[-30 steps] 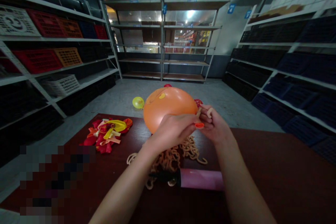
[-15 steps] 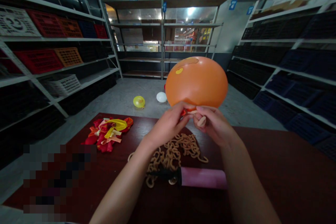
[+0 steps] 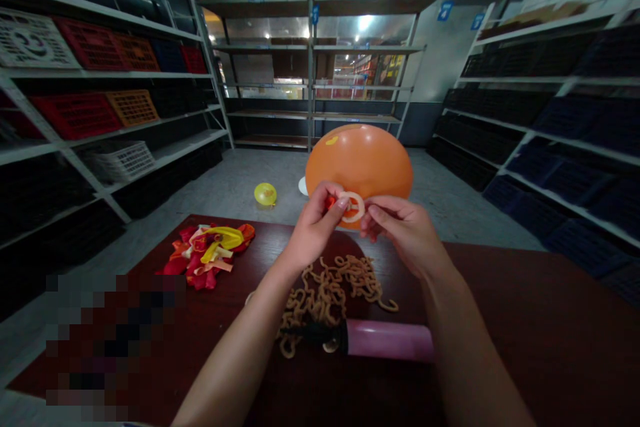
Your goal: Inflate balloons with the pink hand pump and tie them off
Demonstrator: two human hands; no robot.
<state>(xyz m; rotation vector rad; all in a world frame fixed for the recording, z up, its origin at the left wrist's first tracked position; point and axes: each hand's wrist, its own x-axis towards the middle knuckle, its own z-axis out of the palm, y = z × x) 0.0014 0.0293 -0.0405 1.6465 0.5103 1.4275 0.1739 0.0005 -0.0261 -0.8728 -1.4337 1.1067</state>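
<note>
A large inflated orange balloon is just beyond both hands. My left hand is closed, thumb against fingers, around the balloon's neck end, where a bit of red-orange rubber shows. The same pinch holds a pale beige rubber ring, standing up as a round loop. My right hand has its thumb and fingers drawn together by the ring's right edge; whether it grips the ring I cannot tell. Below the hands, a tangled pile of tan coiled cord-like loops lies on the dark table.
A pink hand pump with a black end lies near the front. Uninflated balloons are heaped at the table's left. A yellow balloon and a partly hidden white balloon are on the floor. Shelves with crates flank the room.
The orange balloon has moved lower and slightly left. My hands have drawn a little apart, and the beige rubber now shows as a round loop at my left hand.
</note>
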